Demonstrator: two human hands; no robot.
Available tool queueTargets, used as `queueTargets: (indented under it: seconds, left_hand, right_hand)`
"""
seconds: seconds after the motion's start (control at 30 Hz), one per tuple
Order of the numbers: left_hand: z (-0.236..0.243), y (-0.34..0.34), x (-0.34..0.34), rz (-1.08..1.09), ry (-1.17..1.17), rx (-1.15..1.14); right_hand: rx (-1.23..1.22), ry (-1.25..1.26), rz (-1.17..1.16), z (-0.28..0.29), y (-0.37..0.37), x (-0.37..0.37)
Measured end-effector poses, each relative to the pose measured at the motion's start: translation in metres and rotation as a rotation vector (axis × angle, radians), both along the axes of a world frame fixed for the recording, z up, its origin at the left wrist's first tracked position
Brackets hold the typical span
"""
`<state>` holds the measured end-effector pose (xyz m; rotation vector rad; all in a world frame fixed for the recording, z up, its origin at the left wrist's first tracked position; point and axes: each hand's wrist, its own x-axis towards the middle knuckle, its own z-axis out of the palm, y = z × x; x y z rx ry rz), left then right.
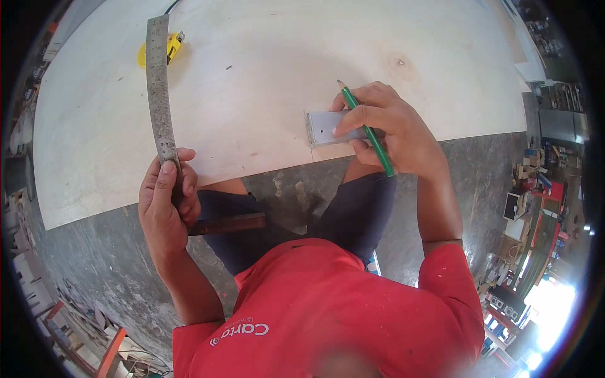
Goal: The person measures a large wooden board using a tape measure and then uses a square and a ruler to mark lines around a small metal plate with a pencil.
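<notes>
Left hand (165, 192): closed around long grey metal-bladed square with dark wooden stock (160, 94).
Right hand (394, 126): fingers gripping flat grey rectangular block with small hole (325, 122), plus slanted green pencil (368, 129).
Hands: well apart.
Block: on pale wooden worktop (265, 88), by near edge.
Yellow tape measure (172, 49): partly hidden behind blade.

Cannot see the far end of the grey block (322, 124), covered by the right hand (403, 135); nor part of the yellow tape measure (174, 45) behind the metal ruler (159, 88); cannot follow the black cord (172, 7) past the top edge; cannot read the ruler's tiny marks.
</notes>
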<state>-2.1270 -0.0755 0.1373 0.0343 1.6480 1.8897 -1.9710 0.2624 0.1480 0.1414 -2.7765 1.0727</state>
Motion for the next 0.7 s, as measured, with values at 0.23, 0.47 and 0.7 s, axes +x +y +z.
queueTargets:
  seconds: [0.23,0.47,0.7]
  left_hand:
    - [-0.0015,-0.0010,-0.0007,-0.004,0.000,0.016]
    - [-0.0025,-0.0028,-0.0022,-0.018,0.004,0.019]
    - [-0.0018,-0.0029,-0.0030,-0.011,0.013,0.009]
  right_hand:
    - [-0.008,0.014,-0.017,-0.0035,0.0003,0.0006]
    - [0.032,0.051,0.037,-0.0061,0.0052,-0.0018]
    - [0.013,0.064,0.040,-0.0056,0.0034,-0.0018]
